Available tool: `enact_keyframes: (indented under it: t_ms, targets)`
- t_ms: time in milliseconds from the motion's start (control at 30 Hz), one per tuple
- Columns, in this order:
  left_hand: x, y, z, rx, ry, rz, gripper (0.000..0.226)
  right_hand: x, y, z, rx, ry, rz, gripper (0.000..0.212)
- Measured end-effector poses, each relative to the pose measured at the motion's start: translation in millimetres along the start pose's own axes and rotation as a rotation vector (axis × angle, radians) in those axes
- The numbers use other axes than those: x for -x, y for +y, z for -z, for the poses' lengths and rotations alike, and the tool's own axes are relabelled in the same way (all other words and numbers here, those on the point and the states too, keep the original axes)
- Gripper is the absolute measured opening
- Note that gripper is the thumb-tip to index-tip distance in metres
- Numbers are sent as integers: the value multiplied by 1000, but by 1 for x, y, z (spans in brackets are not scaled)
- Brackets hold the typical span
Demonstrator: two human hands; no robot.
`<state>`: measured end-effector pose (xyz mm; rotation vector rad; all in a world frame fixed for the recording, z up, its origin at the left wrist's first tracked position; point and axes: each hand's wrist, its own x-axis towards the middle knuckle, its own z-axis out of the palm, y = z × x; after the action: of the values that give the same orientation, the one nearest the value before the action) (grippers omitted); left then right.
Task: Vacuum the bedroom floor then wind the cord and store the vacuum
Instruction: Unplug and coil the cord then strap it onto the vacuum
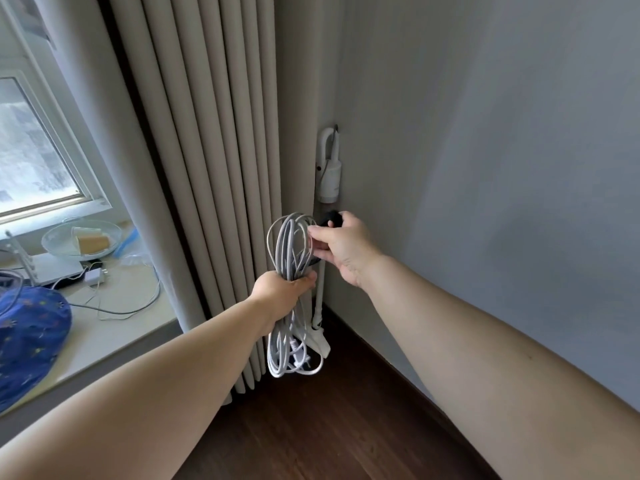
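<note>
Pleated beige curtain point(214, 168) hangs in smooth tubular folds; everything is placed from it. Right of it, in the corner, a slim white plastic vacuum point(329, 168) hangs from a wall hook. Before the curtain's lower folds, the left hand point(282, 292) is closed around a looped grey-white cord point(292, 244). The right hand point(341, 249) pinches the loops' top. No writing is readable.
</note>
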<state>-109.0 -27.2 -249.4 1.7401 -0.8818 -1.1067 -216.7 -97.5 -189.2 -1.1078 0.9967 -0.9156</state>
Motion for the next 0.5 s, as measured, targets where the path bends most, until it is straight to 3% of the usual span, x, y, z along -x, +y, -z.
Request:
enact_keyframes:
  t_ms: [167,233,433,500]
  targets:
    - [-5,-14,21,-17,38,41,33,-13,35,44,356,327,-99,14]
    - [-6,-20,33,7,50,36,33,-16,52,53,409,349,-195,18]
    - [-2,-23,47,341,46,43,30,-8,99,10,689,-229,-284,25]
    - [-2,-23,52,410,45,22,32,-3,109,-5,775,-377,-312,17]
